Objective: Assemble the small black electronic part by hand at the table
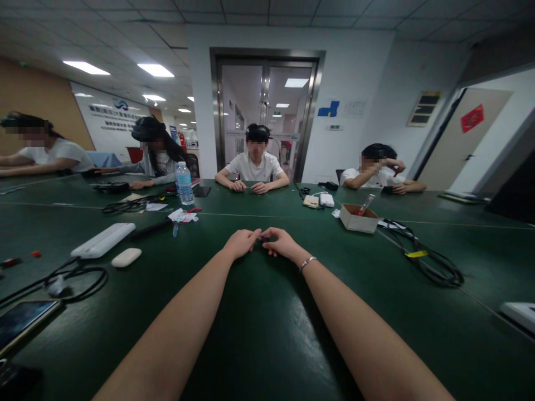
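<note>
Both forearms extend over the dark green tabletop [267, 334] toward its middle, where the left hand [241, 243] and right hand [283, 243] meet fingertip to fingertip, pinching a small dark object [262, 240] too small to identify. A bracelet [307, 263] sits on the right wrist. A cardboard box [358, 218] stands well apart toward the right edge, a water bottle [184, 184] toward the far left.
</note>
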The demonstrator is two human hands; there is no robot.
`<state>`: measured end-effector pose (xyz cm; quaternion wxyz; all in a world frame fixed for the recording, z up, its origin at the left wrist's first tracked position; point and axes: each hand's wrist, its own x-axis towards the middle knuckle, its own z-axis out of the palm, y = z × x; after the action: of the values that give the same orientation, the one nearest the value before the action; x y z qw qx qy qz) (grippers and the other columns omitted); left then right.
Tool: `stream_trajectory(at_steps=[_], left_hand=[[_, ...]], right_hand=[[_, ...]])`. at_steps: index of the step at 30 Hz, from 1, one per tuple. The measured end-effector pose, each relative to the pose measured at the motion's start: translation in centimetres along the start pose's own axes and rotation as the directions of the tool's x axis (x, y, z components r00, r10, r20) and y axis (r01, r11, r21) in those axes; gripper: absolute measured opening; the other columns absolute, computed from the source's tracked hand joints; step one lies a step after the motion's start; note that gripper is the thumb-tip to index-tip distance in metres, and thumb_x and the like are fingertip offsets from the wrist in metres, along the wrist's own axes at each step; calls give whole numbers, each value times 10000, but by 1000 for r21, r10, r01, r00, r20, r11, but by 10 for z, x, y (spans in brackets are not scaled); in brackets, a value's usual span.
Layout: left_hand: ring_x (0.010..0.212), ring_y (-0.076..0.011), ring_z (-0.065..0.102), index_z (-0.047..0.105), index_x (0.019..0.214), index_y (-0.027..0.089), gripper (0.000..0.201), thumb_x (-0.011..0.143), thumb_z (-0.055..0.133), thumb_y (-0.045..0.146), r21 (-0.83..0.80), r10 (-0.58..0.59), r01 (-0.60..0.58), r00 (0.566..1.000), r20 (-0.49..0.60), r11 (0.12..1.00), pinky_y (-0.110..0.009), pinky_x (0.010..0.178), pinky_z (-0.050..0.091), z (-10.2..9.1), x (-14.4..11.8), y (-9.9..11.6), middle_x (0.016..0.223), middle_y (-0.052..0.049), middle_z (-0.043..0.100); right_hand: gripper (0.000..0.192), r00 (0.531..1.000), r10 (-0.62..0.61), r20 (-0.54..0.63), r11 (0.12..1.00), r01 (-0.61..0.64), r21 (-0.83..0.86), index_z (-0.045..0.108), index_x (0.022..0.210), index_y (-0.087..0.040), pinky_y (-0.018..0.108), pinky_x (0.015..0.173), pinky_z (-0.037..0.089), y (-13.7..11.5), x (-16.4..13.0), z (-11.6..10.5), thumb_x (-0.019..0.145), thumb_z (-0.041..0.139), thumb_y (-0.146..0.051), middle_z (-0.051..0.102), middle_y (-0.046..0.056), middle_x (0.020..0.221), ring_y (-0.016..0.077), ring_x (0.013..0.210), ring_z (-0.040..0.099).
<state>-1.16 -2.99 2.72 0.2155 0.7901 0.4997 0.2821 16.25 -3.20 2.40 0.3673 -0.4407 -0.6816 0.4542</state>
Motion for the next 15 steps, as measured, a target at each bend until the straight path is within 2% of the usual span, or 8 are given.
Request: stream_trajectory(at_steps=[2,5,8,10,12,13,14,15], left_hand=[[500,-138,500,523,489,171,640,803,229,645,7,20,-20,1000,-16,1000,-258,555,327,0,-1,3,488,-5,539],[509,-137,505,552,514,166,628,799,254,639,17,51,-51,999,-9,999,-253,537,321,-1,-3,6,497,-7,543],[535,-139,529,591,578,163,624,807,245,629,22,44,-45,998,54,999,-244,527,332,-8,-2,9,546,-17,577],[541,-145,539,603,590,165,618,810,250,622,122,16,-34,990,140,992,-243,526,342,-18,-1,17,566,-29,591],[563,-158,549,606,574,169,592,811,287,608,325,25,-91,979,202,941,-247,539,352,-34,-6,35,577,-46,593],[592,-167,557,614,583,171,565,812,313,590,434,70,-151,978,197,888,-251,554,360,-43,-12,50,594,-55,595],[633,-172,565,630,633,176,515,819,339,559,507,160,-235,969,188,829,-253,576,371,-52,-22,67,635,-59,606],[680,-170,569,645,726,188,442,835,357,505,538,291,-344,939,184,769,-252,603,385,-61,-37,85,705,-58,622]], right_hand=[[213,1000,-24,-14,992,22,-122,546,840,-145,101,250,346,-3,-1,3,702,634,-9,615,32,935,-2,335,465],[209,999,-45,-11,975,41,-218,547,819,-146,99,242,337,-9,-1,12,695,654,-16,638,17,825,4,312,451],[171,1000,-12,14,995,13,-98,539,855,-134,117,317,429,-14,-2,22,746,612,-24,634,11,693,53,380,534],[146,999,12,41,1000,-13,28,530,864,-122,142,392,490,-13,-3,27,772,577,-18,631,14,675,73,437,577],[134,997,34,67,993,-42,111,524,846,-113,168,448,521,-11,-3,28,775,561,-6,623,9,661,87,474,599],[129,996,42,75,990,-52,132,522,836,-111,180,468,529,-10,-4,28,773,562,-7,614,3,646,95,489,607],[126,995,37,90,989,-49,137,522,831,-111,187,489,534,-9,-5,27,769,567,-10,608,-2,636,103,512,615],[128,995,14,101,991,-27,133,526,827,-111,187,517,537,-9,-5,26,762,577,-14,607,-4,641,109,546,624]])
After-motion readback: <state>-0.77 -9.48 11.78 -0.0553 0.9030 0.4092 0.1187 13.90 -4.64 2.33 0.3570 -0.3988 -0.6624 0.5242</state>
